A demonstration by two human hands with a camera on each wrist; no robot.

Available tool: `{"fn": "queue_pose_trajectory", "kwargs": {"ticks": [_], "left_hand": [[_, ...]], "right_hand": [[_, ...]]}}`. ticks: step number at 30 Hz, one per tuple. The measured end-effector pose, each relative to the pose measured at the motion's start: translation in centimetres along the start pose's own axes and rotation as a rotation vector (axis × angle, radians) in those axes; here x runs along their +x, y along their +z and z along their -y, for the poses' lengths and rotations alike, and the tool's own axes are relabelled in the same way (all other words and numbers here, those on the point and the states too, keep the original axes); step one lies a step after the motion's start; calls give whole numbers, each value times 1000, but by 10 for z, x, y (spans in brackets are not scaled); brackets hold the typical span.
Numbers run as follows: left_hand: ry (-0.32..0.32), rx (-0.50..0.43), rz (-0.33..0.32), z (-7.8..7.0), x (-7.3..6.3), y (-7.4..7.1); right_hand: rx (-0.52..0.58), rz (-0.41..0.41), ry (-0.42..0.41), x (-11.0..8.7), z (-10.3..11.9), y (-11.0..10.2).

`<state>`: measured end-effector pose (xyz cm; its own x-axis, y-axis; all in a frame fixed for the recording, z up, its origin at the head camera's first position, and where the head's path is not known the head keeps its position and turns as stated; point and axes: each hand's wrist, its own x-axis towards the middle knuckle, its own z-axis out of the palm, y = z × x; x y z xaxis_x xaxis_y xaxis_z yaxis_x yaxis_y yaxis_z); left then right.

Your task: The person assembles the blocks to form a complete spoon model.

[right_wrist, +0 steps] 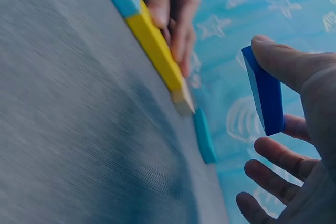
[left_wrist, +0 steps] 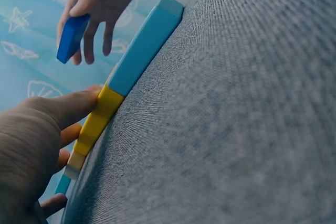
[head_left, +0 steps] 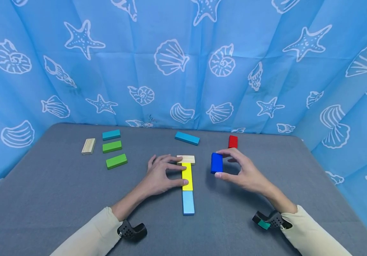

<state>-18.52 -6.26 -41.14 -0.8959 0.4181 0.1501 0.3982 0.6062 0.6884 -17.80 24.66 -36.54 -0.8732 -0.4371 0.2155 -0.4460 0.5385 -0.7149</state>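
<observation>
Across the grey table [head_left: 58,199] before me, three blocks run away from the person in a T: a light blue block [head_left: 188,203] nearest, a yellow block [head_left: 187,177] in the middle, and a crosswise wooden block [head_left: 189,159] at the far end, each touching the next. The left hand [head_left: 162,177] lies to the left of this row, thumb and forefinger tips against the yellow block and another fingertip at the crosswise wooden block; its fingers are spread and loosely bent, closed around neither. The right hand [head_left: 247,174] pinches a dark blue block [head_left: 217,163] end to end, thumb on the near end and forefinger on the far one, the grip parted only by the block's length; the other fingers extend free of it. The dark blue block is held above the table, right of the yellow block and apart from it. Just beyond the right hand lies a red block [head_left: 233,140], partly hidden. Farther back is a teal block [head_left: 187,138]; at left, a plain wooden block [head_left: 89,146], a turquoise block [head_left: 111,134] and two green blocks [head_left: 112,146]. Behind hangs a blue curtain [head_left: 122,67] patterned with white shells and starfish.
</observation>
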Motion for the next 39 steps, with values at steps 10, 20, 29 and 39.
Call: {"fn": "queue_pose_trajectory", "kwargs": {"ticks": [10, 20, 29, 39], "left_hand": [[-7, 15, -4, -1, 0, 1], [-1, -3, 4, 0, 0, 0], [6, 10, -11, -1, 0, 1], [-4, 26, -20, -3, 0, 1]], "right_hand": [[53, 101, -35, -15, 2, 25], [90, 191, -28, -18, 3, 34], [108, 251, -55, -22, 11, 40], [132, 303, -65, -29, 23, 51]]}}
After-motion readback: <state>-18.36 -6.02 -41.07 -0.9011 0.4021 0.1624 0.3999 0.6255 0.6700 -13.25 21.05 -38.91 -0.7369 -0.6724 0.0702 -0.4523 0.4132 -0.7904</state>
